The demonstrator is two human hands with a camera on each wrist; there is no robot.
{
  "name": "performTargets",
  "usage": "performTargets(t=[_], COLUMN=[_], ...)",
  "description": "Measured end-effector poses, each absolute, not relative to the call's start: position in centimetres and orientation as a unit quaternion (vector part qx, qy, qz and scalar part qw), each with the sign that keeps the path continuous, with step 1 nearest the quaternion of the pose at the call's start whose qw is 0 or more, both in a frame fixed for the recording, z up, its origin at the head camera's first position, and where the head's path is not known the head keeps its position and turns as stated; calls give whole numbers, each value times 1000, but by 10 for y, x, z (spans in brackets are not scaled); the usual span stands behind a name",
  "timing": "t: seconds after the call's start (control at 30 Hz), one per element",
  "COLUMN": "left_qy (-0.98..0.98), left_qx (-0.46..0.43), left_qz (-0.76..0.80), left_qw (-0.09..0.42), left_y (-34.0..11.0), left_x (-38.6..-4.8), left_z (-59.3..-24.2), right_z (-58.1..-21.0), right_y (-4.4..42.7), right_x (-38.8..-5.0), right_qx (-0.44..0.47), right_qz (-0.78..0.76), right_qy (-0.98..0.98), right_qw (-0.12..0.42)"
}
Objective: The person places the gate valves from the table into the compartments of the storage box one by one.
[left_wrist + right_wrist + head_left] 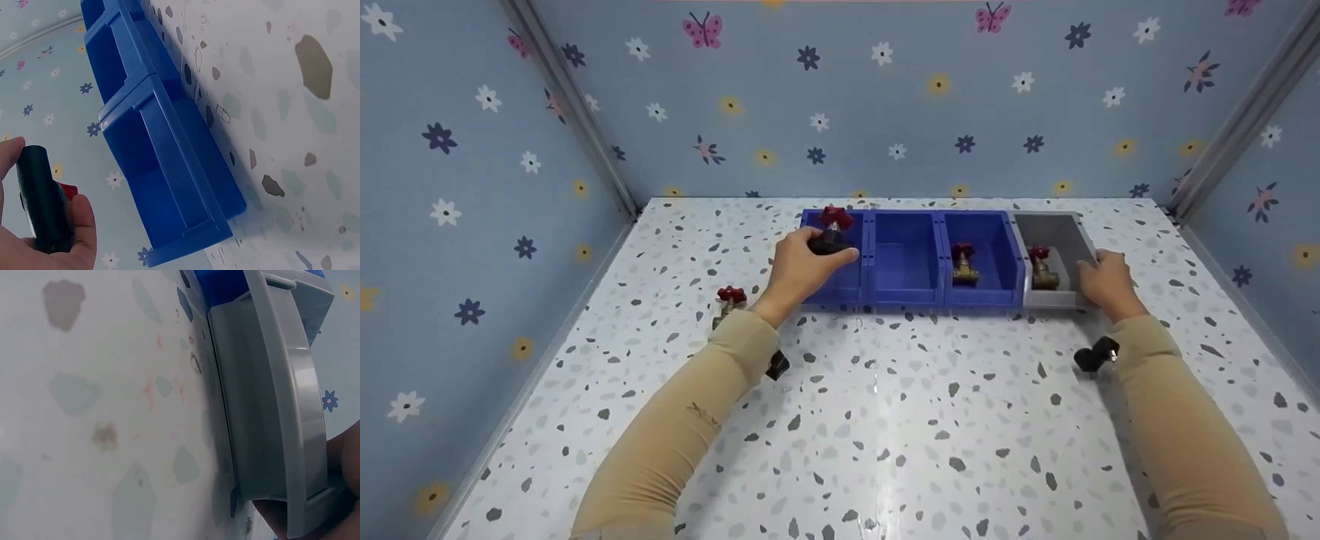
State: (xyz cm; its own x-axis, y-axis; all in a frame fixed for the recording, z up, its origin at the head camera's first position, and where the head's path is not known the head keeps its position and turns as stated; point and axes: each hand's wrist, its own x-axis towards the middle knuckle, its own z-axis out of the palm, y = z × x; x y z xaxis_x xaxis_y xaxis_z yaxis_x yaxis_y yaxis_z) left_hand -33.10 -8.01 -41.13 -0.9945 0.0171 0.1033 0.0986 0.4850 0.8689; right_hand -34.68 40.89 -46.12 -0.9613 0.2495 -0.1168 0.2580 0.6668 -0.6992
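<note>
My left hand [802, 264] holds a black valve [830, 241] with a red handwheel above the leftmost blue bin [840, 294]. In the left wrist view, fingers and thumb grip the valve's dark cylindrical body [44, 197], with a bit of red behind it. My right hand [1108, 285] grips the right side wall of the grey bin [1054, 300] at the end of the row. Inside that grey bin is a brass valve [1044, 277] with a red handwheel. A similar brass valve [964, 271] sits in the blue bin beside it.
Between the outer blue bins stands another blue bin [906, 262]. On the speckled table [915, 420] lie a red-handled valve [730, 297] by my left wrist, a black fitting [778, 365] partly hidden by the left sleeve, and another black fitting [1095, 355] beside the right sleeve.
</note>
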Motion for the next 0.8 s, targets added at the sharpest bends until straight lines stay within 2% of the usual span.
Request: performTargets(t=[0.8], left_qy=[-847], left_qx=[-50], left_qz=[-527], left_qw=[45], left_y=[-51], left_x=[-336], left_z=[-410], right_z=[-461], right_y=[410], right_x=[-347], right_qx=[139], right_qz=[-374], right_qy=[917], right_qw=[6])
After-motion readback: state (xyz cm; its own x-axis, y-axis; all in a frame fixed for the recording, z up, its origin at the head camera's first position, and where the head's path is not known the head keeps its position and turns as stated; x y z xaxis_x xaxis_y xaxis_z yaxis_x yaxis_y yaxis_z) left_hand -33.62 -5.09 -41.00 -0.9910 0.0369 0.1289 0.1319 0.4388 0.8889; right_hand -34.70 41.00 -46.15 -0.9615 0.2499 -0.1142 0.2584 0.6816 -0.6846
